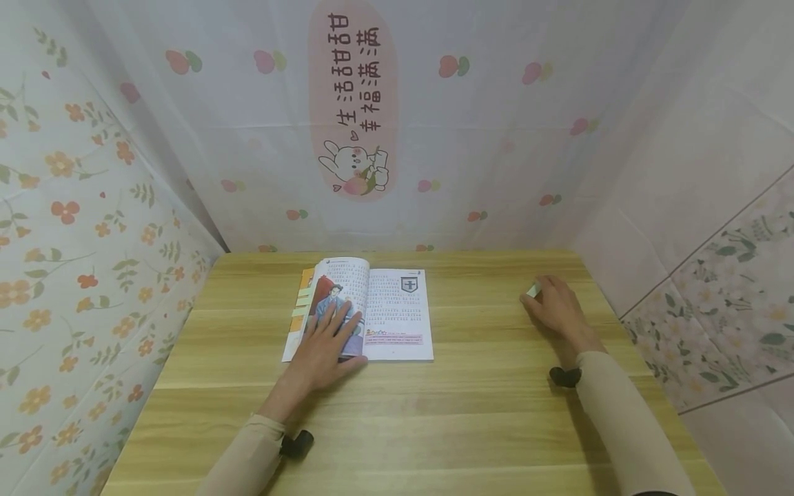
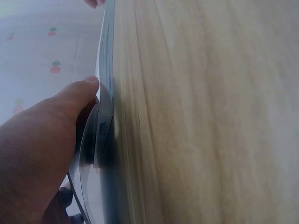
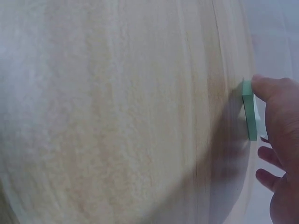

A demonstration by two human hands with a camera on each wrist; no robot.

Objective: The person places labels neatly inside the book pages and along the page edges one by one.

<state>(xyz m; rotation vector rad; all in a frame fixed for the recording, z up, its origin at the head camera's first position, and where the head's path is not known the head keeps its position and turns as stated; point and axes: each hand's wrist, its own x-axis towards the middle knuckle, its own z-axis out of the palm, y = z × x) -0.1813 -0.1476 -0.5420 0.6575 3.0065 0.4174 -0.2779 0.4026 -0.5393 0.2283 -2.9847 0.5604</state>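
An open book [image 1: 397, 317] with printed text and a colour illustration lies on the wooden table. Across its left page rests my left hand [image 1: 322, 351], fingers spread; in the left wrist view the thumb lies along the book's lower edge near the spine. Over at the right, my right hand [image 1: 558, 310] is bent around a small pale green sticky note pad [image 3: 249, 111]. Its thumb is on one end of the pad in the right wrist view, and a light sheet shows behind the green edge. The tip of the index finger is hidden there.
Several pale green sticky tabs [image 1: 302, 301] stick out from the book's left edge, over an orange strip of cover. The wooden table [image 1: 434, 427] ends at a printed curtain [image 1: 422, 158] behind, with floral cloth [image 1: 80, 275] on the left.
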